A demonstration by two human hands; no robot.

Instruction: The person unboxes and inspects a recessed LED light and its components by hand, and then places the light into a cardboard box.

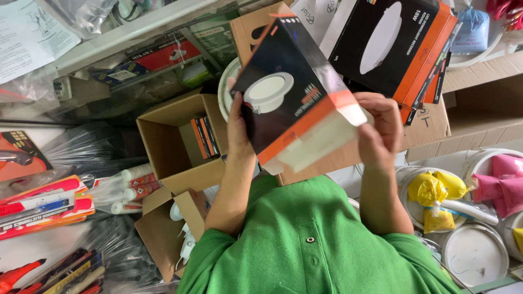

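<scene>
- Item held: black-and-orange cardboard box (289,98) with a round white lamp pictured on its face. It is raised in the air in front of the person's green shirt (310,245), between both hands and clear of any surface.
- Long axis: it runs on a slant from the upper left, the black end, down to the lower right, the orange-banded end. The printed face is turned toward the camera.
- Left hand (239,128): its grip is clenched on the box's left edge, with the thumb on the printed face near the lamp picture. This hand seems to carry most of the box.
- Right hand (381,128): its grip is pinched on the lower-right end, just beside the orange band. The pale inner flaps (321,144) stand open there.
- Governing relation: the open end lies toward the right hand, which is the nearer hand to the flaps. The closed black end points up and away from both hands.
- Behind, upper right: stack of similar black-and-orange boxes (397,43), well apart from the held box.
- Below left: open brown cardboard carton (174,141) with slim orange and black packs (204,136) standing inside.
- Far left: white sealant tubes (131,185) lying on their sides.
- Right: white round tubs (474,253) with yellow bags (433,190) and pink bags (501,177).
</scene>
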